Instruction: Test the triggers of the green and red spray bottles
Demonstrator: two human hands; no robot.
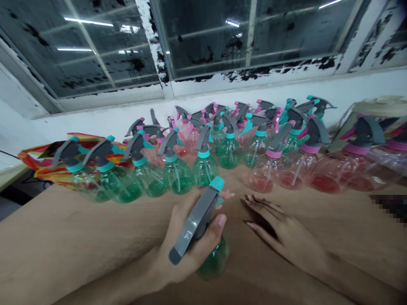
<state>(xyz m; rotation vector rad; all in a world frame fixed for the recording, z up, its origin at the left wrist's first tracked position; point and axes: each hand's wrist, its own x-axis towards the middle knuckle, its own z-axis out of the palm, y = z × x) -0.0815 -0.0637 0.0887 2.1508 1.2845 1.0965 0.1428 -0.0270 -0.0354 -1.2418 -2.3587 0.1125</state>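
My left hand is wrapped round the neck of a green spray bottle with a grey trigger head and a turquoise nozzle. The nozzle points away from me, and the fingers hide most of the collar. To the right, my right hand rests near the tabletop with its fingers stretched out and nothing in them. Beyond both hands stand clear green spray bottles with turquoise collars. Pink spray bottles with pink collars stand beyond my right fingertips.
Several more pink and green bottles crowd the back of the wooden table below the windows. A red and yellow bag lies at the left. A beige container stands at the back right, with a pixelated dark patch at the right edge.
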